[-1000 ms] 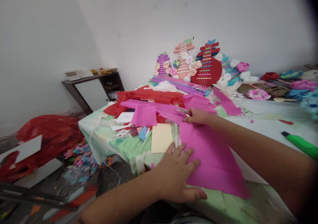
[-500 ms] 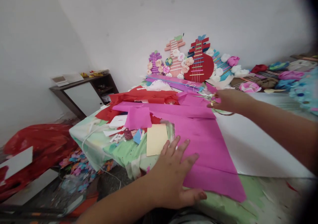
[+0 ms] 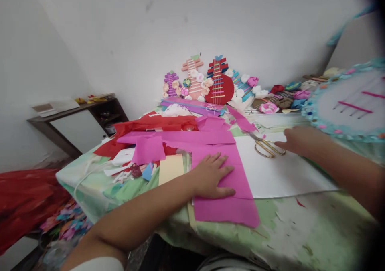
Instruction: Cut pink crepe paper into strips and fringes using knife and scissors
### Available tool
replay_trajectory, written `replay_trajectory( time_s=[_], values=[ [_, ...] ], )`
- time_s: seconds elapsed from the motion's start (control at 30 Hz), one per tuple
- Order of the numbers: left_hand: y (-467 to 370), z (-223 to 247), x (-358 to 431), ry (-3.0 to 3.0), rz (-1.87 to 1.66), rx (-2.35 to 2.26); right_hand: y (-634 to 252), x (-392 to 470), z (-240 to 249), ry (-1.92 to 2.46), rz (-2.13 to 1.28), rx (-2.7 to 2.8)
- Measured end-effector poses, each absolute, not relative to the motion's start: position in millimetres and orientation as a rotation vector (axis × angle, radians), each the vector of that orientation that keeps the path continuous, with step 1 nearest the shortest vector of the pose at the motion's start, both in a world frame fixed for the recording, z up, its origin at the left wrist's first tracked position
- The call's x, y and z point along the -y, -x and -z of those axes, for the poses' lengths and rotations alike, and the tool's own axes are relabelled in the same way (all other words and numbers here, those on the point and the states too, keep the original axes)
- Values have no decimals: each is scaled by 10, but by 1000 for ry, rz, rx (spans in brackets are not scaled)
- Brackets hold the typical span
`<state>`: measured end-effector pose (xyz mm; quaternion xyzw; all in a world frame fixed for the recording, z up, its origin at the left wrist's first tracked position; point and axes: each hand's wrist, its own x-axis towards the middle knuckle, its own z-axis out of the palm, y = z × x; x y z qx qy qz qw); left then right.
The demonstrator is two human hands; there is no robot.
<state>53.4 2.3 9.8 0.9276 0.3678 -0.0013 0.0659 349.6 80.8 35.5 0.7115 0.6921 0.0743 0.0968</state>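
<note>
My left hand lies flat with spread fingers on a large sheet of magenta crepe paper. A long folded strip of the same magenta paper crosses its far end. Gold-handled scissors rest on a white board to the right of the sheet, blades pointing away to the left. Just right of the scissors' handles is my right hand, its fingers apart and holding nothing; whether a fingertip touches a handle I cannot tell. Beyond the blades lies a loose magenta piece.
Red crepe paper and a cream card lie left of the sheet. Decorated paper guitars lean on the wall. At the right stands a round blue-trimmed piece. A low cabinet is at far left.
My right hand has let go of the scissors, which now lie on the white board. My left hand has shifted forward on the magenta sheet. The view has turned right.
</note>
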Motion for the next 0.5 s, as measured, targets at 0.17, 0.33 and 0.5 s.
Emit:
replay_trajectory(
  time_s=[0.17,0.33,0.5],
  values=[
    [-540,-12,5,-2733,38,-1104,-3961,-644,-212,-2311,103,-1942],
    [-541,-15,9,-2731,8,-1110,-4000,-576,-263,-2527,439,-2015],
    [-552,-38,72,-2785,-114,-1170,-3721,-522,-689,-3018,2063,-1955]
  ],
)
